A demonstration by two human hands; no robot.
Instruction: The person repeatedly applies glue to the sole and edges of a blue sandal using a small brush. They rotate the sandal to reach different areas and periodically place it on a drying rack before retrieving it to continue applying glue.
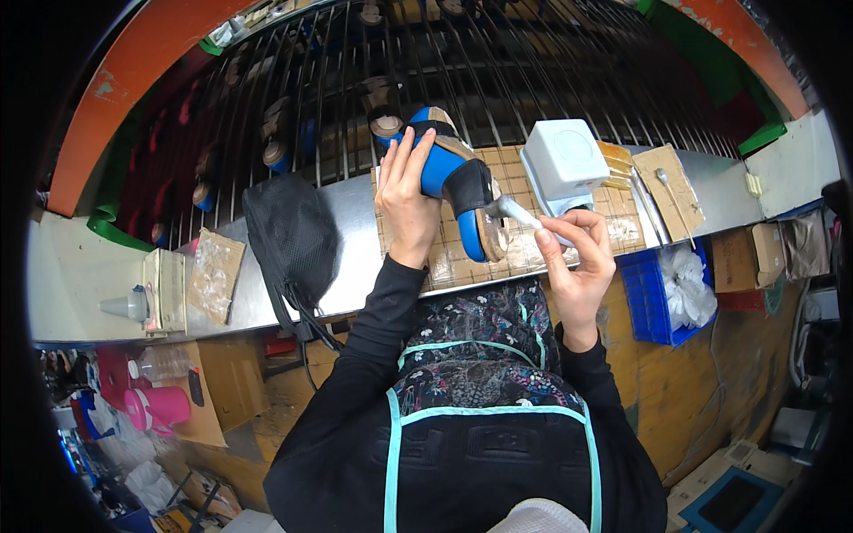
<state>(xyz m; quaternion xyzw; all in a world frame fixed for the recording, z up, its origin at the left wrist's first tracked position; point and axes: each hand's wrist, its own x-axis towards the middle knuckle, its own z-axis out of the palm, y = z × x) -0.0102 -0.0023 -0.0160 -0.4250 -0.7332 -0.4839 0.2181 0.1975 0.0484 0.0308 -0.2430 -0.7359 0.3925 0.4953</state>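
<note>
My left hand is closed around a blue and black shoe upper on a last, with its pale underside turned toward the right. The shoe is tilted, one end low near the bench's front edge. In my right hand, fingers pinch the pale handle of a brush. The brush head meets the underside at the shoe's near end; whether it presses there I cannot tell. Just beyond the brush stands a white square container on a light-coloured base.
Brown gridded cardboard covers the metal bench. A black mesh bag lies to the left. Several shoes sit on the dark roller conveyor beyond. A thin brush rests on cardboard at right; a blue bin hangs below.
</note>
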